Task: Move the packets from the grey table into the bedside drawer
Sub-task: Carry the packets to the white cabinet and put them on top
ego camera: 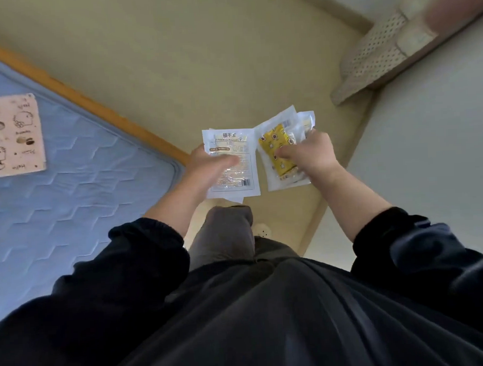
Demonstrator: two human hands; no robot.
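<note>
We saw the left hand (pixel 206 170) pinching a white packet (pixel 230 144) with printed text. Its thumb lay flat across the packet's front, and its fingers were hidden behind the packet, so we could not tell how they lay. The packet stood out beyond the thumb tip, held in the air over the beige floor (pixel 202 74).

Just beside it, the right hand (pixel 308 152) gripped a bundle of packets (pixel 296 125). The thumb pressed on a yellow packet (pixel 275 151) at the front, and the fingers curled over the bundle's far edge. Clear and white wrappers fanned out above and below those fingers. The two lots of packets nearly touched between the thumbs, though we could not tell whether they met.

Well to the left of the left hand's fingers lay a blue quilted mattress (pixel 68 176) in a wooden bed frame (pixel 93 100). A pink cartoon-printed cloth (pixel 11 134) rested on the mattress.
</note>
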